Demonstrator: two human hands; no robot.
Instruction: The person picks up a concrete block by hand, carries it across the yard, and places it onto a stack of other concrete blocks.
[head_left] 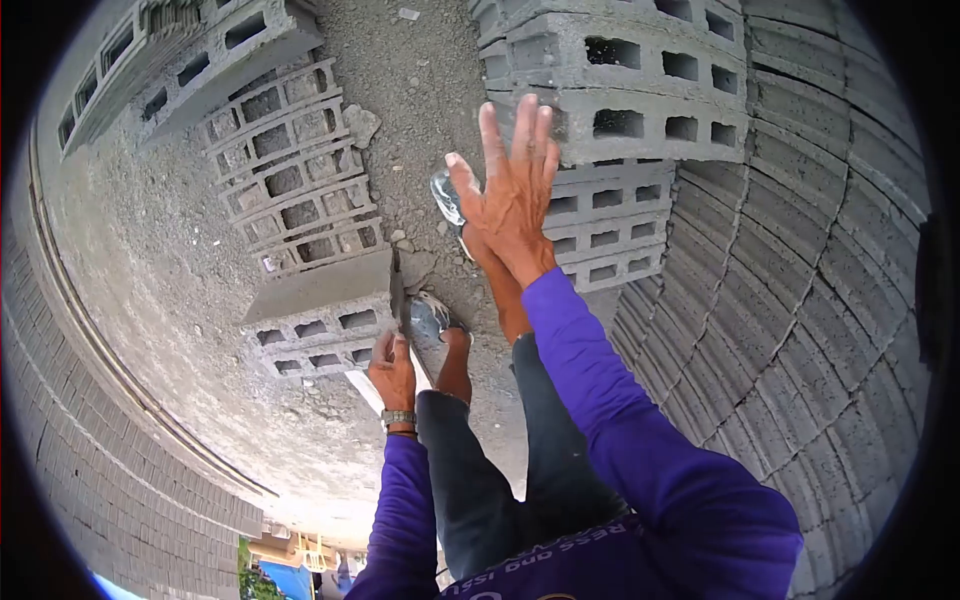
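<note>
My right hand [515, 190] is stretched forward with its fingers spread and nothing in it. Its fingertips overlap the near corner of a stack of grey hollow concrete blocks [650, 95] in this view. Lower down, my left hand [392, 375], with a wristwatch [398, 417] on the wrist, hangs low with its fingers loosely bent and a small gap between them. Those fingertips are right at the end of a hollow block [325, 290] on the ground to the left. Grey dust coats the fingers of my right hand.
Several blocks lie in a row [290, 160] on the left, with more blocks [200, 65] beyond. A tall block wall [800, 250] rises on the right. Loose gravel [400, 70] and a broken chunk [361, 125] lie ahead. My shoes [430, 318] stand between the stacks.
</note>
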